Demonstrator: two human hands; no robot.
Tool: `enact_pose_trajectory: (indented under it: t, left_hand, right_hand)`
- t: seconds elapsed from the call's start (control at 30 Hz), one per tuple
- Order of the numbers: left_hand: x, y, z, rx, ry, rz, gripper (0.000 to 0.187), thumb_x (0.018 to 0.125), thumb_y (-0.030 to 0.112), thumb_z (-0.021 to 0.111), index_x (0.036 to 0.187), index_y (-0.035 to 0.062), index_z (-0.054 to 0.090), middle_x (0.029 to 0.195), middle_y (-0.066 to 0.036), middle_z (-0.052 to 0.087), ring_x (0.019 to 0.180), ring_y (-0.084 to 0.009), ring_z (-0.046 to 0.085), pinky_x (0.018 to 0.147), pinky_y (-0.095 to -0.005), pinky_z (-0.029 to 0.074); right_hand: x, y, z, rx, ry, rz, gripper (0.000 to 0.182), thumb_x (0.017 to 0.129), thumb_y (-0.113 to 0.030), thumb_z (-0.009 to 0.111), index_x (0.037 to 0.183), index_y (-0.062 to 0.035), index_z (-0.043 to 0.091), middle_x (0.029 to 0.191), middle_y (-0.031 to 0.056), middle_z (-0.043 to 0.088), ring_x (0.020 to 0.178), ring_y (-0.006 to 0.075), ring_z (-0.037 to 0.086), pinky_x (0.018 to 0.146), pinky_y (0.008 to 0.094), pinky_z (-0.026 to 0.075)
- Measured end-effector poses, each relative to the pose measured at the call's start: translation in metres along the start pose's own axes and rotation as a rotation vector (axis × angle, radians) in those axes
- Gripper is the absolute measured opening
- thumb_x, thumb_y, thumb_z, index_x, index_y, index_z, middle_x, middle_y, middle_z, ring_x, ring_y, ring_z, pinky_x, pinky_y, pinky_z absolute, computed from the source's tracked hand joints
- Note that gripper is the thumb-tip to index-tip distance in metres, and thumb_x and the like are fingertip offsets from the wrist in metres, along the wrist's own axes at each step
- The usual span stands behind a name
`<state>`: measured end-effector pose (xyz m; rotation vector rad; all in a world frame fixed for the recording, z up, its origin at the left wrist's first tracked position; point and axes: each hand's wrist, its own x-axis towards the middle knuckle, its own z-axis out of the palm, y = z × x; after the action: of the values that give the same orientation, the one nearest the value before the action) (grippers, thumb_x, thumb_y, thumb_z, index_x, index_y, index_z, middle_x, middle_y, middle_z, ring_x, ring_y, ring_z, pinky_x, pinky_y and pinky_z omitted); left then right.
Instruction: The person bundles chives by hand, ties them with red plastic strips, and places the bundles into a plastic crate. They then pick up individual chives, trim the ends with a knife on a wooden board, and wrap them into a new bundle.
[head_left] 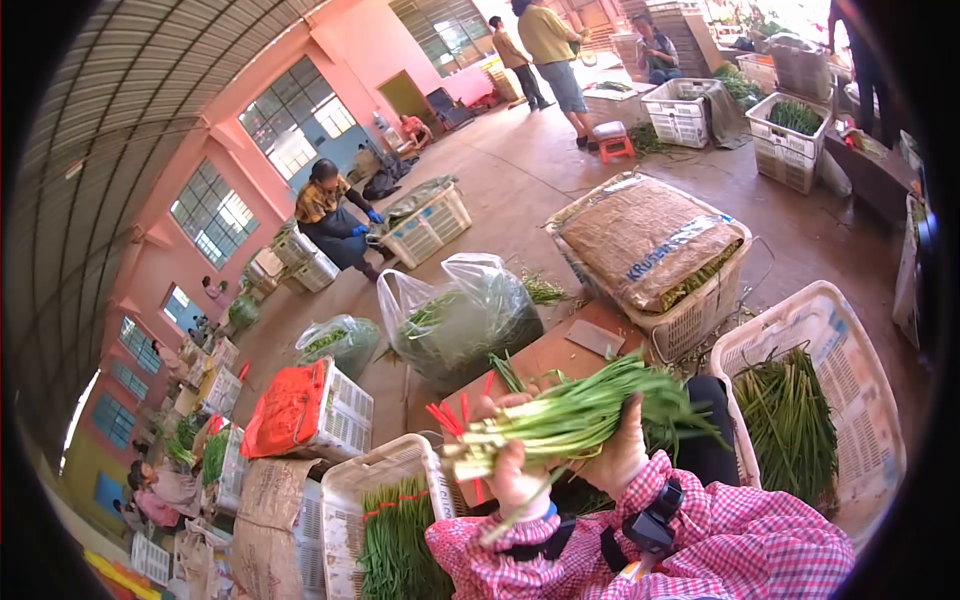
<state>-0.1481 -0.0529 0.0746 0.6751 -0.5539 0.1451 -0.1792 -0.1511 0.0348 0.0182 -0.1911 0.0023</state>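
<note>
A white crate [345, 480] of long greens [395, 545] stands leftmost. Near it, red strips [447, 415] stick up. The left hand [515, 482] is curled around the pale stem ends of a green bunch [575, 412], held up in front of the person; the right hand [618, 458] wraps its leafy part. Rightmost, another crate [855, 375] holds more greens [785, 425].

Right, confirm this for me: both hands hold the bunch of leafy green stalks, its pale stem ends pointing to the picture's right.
One thing is wrong: in the head view, the pale stem ends point to the picture's left, near the red strips. The rest stands: the left hand and right hand both hold the bunch of leafy green stalks.
</note>
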Motion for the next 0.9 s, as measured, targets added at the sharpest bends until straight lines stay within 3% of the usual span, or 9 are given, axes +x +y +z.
enact_pose_trajectory:
  t: [0.1,0.27,0.33,0.37,0.43,0.5,0.53,0.7,0.9]
  left_hand:
    - [-0.034,0.005,-0.011,0.062,0.04,0.006,0.061,0.075,0.015,0.071,0.129,0.0064,0.044,0.115,-0.019,0.054,0.11,-0.0334,0.053,0.098,-0.0497,0.043]
    - [-0.075,-0.004,-0.026,0.008,0.127,-0.222,0.069,0.074,0.022,0.078,0.131,0.0073,0.042,0.125,-0.016,0.051,0.117,-0.0302,0.051,0.101,-0.0491,0.04]
    - [-0.087,-0.011,-0.102,-1.376,0.229,-0.993,0.062,0.083,0.029,0.07,0.134,0.0079,0.042,0.134,-0.012,0.047,0.117,-0.0293,0.052,0.099,-0.0481,0.042]
    - [-0.083,-0.004,-0.11,-1.387,0.237,-0.991,0.062,0.083,0.029,0.07,0.134,0.0079,0.042,0.134,-0.012,0.047,0.117,-0.0293,0.052,0.099,-0.0481,0.042]
    - [-0.075,0.012,-0.125,-0.138,-0.412,-1.193,0.059,0.084,0.028,0.068,0.133,0.0064,0.045,0.13,-0.014,0.052,0.115,-0.0282,0.055,0.099,-0.0424,0.042]
    - [-0.055,0.03,-0.139,1.185,-0.962,-1.012,0.056,0.085,0.027,0.065,0.133,0.005,0.047,0.125,-0.017,0.057,0.113,-0.0272,0.057,0.099,-0.0368,0.042]
    - [-0.036,0.036,-0.142,1.376,-1.041,-1.143,0.053,0.084,0.027,0.066,0.129,0.0032,0.05,0.12,-0.017,0.06,0.114,-0.0256,0.057,0.099,-0.0329,0.042]
    - [0.047,-0.004,-0.135,0.789,-0.659,-0.812,0.084,0.085,0.036,0.068,0.147,0.004,0.022,0.145,-0.017,0.036,0.135,-0.0249,0.033,0.11,-0.0361,0.026]
    - [0.102,-0.065,-0.054,0.559,-0.684,-0.613,0.069,0.082,0.032,0.072,0.138,0.0071,0.04,0.128,-0.01,0.052,0.118,-0.0197,0.048,0.1,-0.0371,0.038]
  right_hand:
    - [0.005,-0.005,-0.009,0.074,0.022,-0.071,0.079,0.071,-0.069,0.062,0.119,-0.0072,0.056,0.119,0.0201,0.058,0.111,0.0411,0.054,0.097,0.0578,0.041]
    - [0.011,-0.048,-0.07,-0.048,0.192,-0.278,0.046,0.086,-0.044,0.058,0.111,-0.0054,0.062,0.102,0.013,0.067,0.089,0.0306,0.065,0.083,0.0468,0.052]
    - [0.008,-0.075,-0.081,-0.072,0.289,-0.329,0.039,0.086,-0.038,0.061,0.107,-0.0058,0.063,0.097,0.0108,0.068,0.083,0.0274,0.066,0.076,0.044,0.055]
    - [0.006,-0.078,-0.058,-0.149,0.307,-0.382,0.035,0.084,-0.034,0.064,0.105,-0.0059,0.064,0.092,0.0088,0.068,0.077,0.0258,0.066,0.071,0.0416,0.056]
    - [0.005,-0.102,-0.063,-0.171,0.296,-0.32,0.033,0.084,-0.033,0.064,0.104,-0.0067,0.064,0.089,0.0089,0.068,0.074,0.026,0.066,0.069,0.0423,0.056]
    - [0.006,-0.115,-0.044,-0.263,0.26,-0.266,0.038,0.084,-0.033,0.063,0.111,-0.0066,0.062,0.092,0.0093,0.068,0.077,0.0256,0.065,0.07,0.0421,0.056]
    - [0.008,-0.117,-0.038,-0.259,0.265,-0.271,0.038,0.084,-0.033,0.063,0.111,-0.0066,0.062,0.092,0.0093,0.068,0.077,0.0256,0.065,0.07,0.0421,0.056]
    - [0.034,-0.114,-0.009,-0.599,0.123,-0.184,0.052,0.081,-0.026,0.068,0.124,-0.0014,0.051,0.103,0.0104,0.064,0.086,0.0208,0.064,0.076,0.0359,0.054]
    - [0.098,-0.097,0.007,-1.125,-0.056,-0.24,0.056,0.072,-0.019,0.078,0.12,-0.0025,0.054,0.109,0.0081,0.063,0.097,0.0178,0.059,0.084,0.0347,0.05]
